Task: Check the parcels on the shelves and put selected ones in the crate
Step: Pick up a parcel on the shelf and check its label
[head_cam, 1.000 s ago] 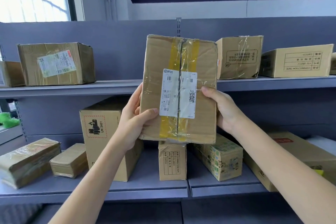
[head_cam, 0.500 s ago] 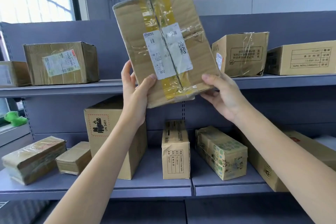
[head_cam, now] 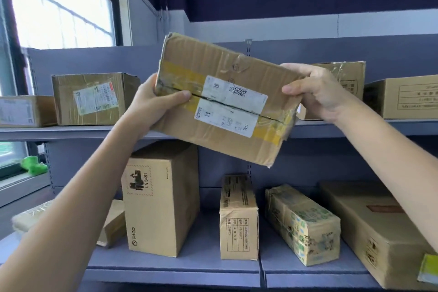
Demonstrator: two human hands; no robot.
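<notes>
Grey shelves (head_cam: pixel 71 131) behind; parcel (head_cam: pixel 220 104) lengthwise, tilted down-right, left hand (head_cam: pixel 151 104) and right hand (head_cam: pixel 317 92) pinching its ends.

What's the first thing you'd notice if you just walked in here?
The big taped parcel held up in the middle, tilted sideways, with a white label across its yellow tape. The left hand grips its left end and the right hand grips its right end. Behind it, grey shelves carry more cardboard boxes, such as the tall one marked UN 3481 on the lower shelf.
</notes>
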